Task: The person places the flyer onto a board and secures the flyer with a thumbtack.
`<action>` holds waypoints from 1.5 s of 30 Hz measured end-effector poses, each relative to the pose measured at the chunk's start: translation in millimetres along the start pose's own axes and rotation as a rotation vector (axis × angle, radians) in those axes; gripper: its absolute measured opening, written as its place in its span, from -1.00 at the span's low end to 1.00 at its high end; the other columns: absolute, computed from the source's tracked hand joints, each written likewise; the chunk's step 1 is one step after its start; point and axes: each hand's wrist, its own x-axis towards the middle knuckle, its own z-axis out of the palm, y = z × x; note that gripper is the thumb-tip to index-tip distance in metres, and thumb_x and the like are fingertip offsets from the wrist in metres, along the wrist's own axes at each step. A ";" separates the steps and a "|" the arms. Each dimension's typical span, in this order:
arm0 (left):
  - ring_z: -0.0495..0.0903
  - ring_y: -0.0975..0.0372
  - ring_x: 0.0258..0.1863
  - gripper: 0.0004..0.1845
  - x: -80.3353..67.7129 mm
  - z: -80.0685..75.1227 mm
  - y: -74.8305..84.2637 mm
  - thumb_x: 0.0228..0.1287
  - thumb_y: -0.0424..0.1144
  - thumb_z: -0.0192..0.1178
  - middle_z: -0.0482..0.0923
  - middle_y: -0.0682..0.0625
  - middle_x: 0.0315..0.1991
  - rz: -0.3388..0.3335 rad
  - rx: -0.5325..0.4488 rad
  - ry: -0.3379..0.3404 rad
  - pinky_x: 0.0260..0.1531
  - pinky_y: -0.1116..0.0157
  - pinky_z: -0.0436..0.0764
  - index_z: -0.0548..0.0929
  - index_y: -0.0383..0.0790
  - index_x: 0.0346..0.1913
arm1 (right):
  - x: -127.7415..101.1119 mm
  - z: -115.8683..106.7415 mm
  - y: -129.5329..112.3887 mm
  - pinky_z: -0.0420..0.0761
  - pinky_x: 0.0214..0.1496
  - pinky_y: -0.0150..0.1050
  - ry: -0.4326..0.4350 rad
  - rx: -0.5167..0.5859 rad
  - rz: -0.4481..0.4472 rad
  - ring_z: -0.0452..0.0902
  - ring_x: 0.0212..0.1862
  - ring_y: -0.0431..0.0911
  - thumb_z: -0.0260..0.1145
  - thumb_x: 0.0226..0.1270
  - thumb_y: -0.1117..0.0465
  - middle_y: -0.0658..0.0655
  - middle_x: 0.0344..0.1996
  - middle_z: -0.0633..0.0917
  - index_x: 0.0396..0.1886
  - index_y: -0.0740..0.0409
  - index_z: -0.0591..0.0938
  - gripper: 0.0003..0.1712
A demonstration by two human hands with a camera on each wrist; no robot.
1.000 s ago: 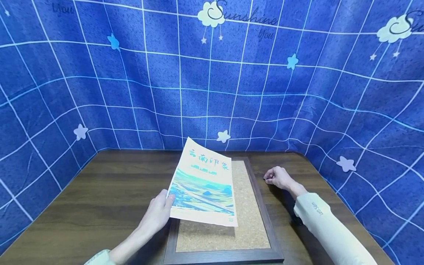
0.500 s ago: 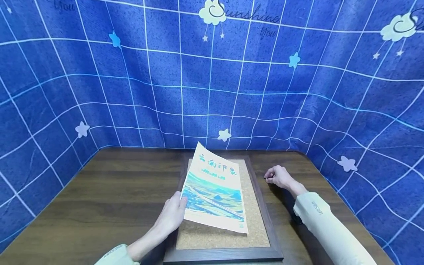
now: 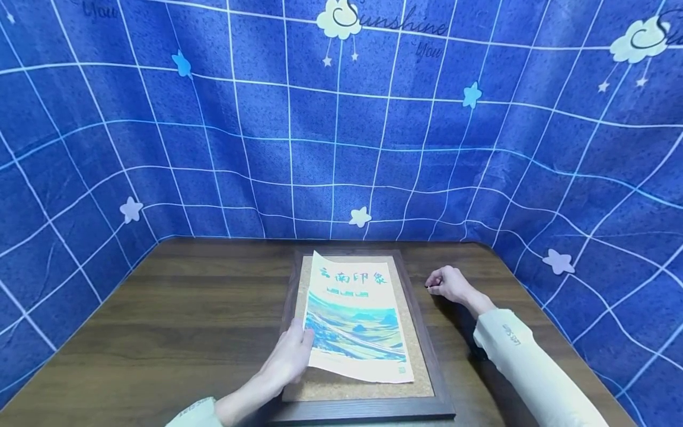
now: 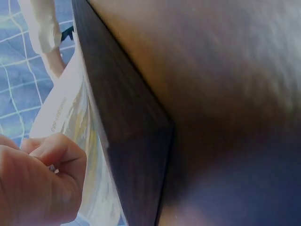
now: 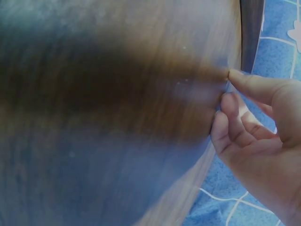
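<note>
A landscape print (image 3: 356, 332) with blue-green scenery and Chinese lettering lies over a dark-framed cork board (image 3: 373, 391). My left hand (image 3: 290, 350) pinches the print's left edge, with the thumb on the printed face. The print's upper left corner curls up and its lower edge bows. In the left wrist view, a small shiny bit (image 4: 54, 168) shows between the curled left fingers. My right hand (image 3: 448, 284) rests beyond the frame's right side, loosely bent fingertips (image 5: 217, 125) at the tabletop, with a gap between thumb and fingers in the right wrist view.
The brown wood-grain table (image 3: 160, 326) spreads around the board. A blue curtain (image 3: 256, 107) with white grid lines, stars and clouds surrounds its back and sides. The frame's raised border (image 4: 124, 117) stands close by the left hand.
My left hand has carried the print right and slightly toward me, and lowered it from a tilt to nearly flat over the board. The right hand has stayed in place.
</note>
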 end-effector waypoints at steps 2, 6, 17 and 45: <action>0.06 0.39 -0.84 -0.71 -1.4 2.4 0.2 0.56 -0.21 -0.32 0.17 0.15 -0.73 -0.002 -0.002 -0.023 -0.86 0.48 0.13 0.29 -0.40 -0.02 | -0.4 -0.2 -0.3 0.40 -0.41 -0.42 -0.002 0.005 0.002 0.41 -0.49 -0.23 0.41 0.00 0.44 0.14 -0.57 0.64 -0.43 0.31 0.72 -0.92; 0.07 0.40 -0.84 -0.71 -2.7 5.9 -1.4 0.55 -0.23 -0.33 0.19 0.14 -0.72 0.007 -0.019 -0.059 -0.86 0.48 0.12 0.27 -0.43 -0.03 | -1.2 0.0 -1.4 0.41 -0.41 -0.42 -0.018 0.023 0.003 0.43 -0.49 -0.23 0.41 0.00 0.44 0.14 -0.57 0.65 -0.42 0.33 0.71 -0.91; 0.08 0.41 -0.84 -0.61 0.1 6.0 -3.8 0.55 -0.24 -0.34 0.22 0.15 -0.72 0.015 -0.016 -0.081 -0.88 0.50 0.11 0.20 -0.53 0.17 | -2.0 -2.2 -4.9 0.43 -0.41 -0.41 -0.035 0.053 0.012 0.43 -0.48 -0.21 0.40 0.02 0.45 0.22 -0.53 0.68 -0.39 0.39 0.70 -0.88; 0.27 0.33 -0.64 -0.77 13.3 -28.6 -4.3 0.20 -0.26 0.21 0.47 0.05 -0.54 0.326 0.549 -0.058 -0.70 0.49 0.19 0.52 -0.30 -0.14 | 25.5 -2.8 -39.5 0.49 -0.57 -0.40 0.025 0.099 -0.035 0.57 -0.61 -0.14 0.35 0.09 0.47 0.24 -0.59 0.72 -0.40 0.42 0.66 -0.94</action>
